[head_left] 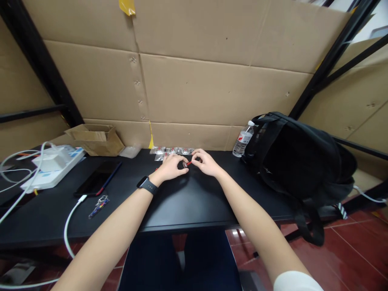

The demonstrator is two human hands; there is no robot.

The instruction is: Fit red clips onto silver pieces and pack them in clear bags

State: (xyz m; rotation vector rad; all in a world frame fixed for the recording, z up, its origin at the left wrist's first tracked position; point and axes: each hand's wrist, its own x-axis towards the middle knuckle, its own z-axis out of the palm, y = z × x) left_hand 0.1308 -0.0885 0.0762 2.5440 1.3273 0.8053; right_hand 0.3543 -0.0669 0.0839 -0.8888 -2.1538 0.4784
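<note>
My left hand, with a dark watch on its wrist, is over the table's middle. Its thumb and fingers curve round something small and partly hidden. Facing it, my right hand pinches a thin red piece between thumb and fingertips. The red piece points toward the left fingertips; I cannot tell whether it touches them. Just behind both hands lie several small clear plastic bags with red bits in them. More red shows beside the left hand, mostly covered.
Left on the black table are a power strip with white cables, a phone, a keychain and an open cardboard box. A water bottle and black backpack stand right. Cardboard walls the back.
</note>
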